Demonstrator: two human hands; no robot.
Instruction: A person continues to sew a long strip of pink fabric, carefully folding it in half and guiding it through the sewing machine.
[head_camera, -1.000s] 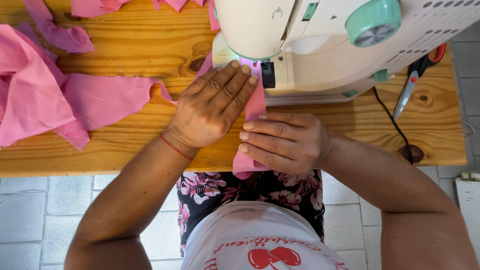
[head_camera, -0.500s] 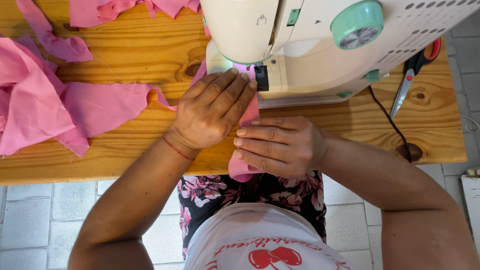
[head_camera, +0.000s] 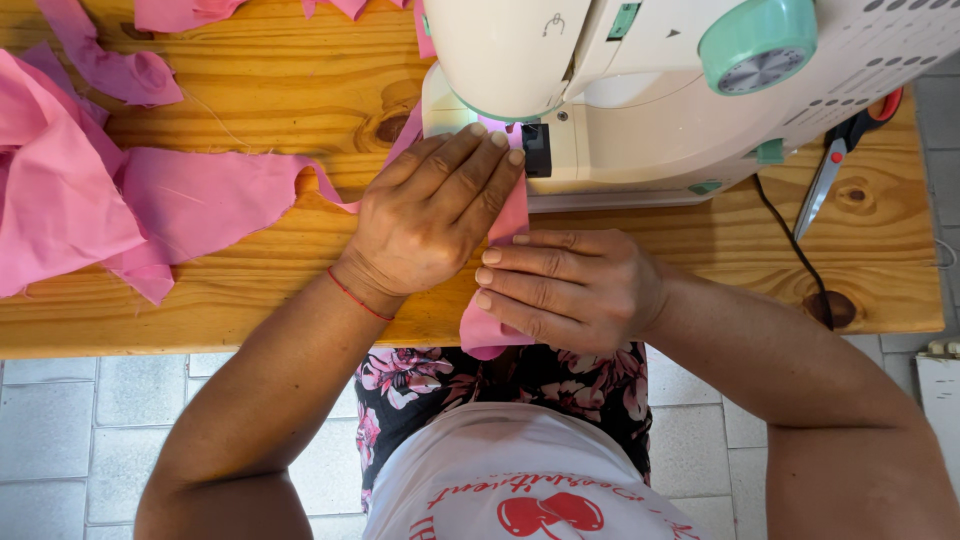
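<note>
Loose pink cloth (head_camera: 120, 200) lies left of the left hand (head_camera: 430, 215), which presses flat, fingers spread, on a pink strip (head_camera: 500, 270) under the sewing machine (head_camera: 680, 90). The right hand (head_camera: 570, 290) pins the strip's near end; scissors (head_camera: 840, 150) lie far right.

Two hands (head_camera: 430, 215), one sewing machine (head_camera: 640, 90), one pair of scissors (head_camera: 835, 160), several pink fabric pieces (head_camera: 200, 200)

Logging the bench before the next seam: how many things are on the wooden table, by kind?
Sewing machine: 1
Scissors with red handles: 1
Pink fabric strip under left hand and right hand: 1
Loose pink fabric pieces, about 4: big one, scrap, two at the far edge
Total: about 7
</note>
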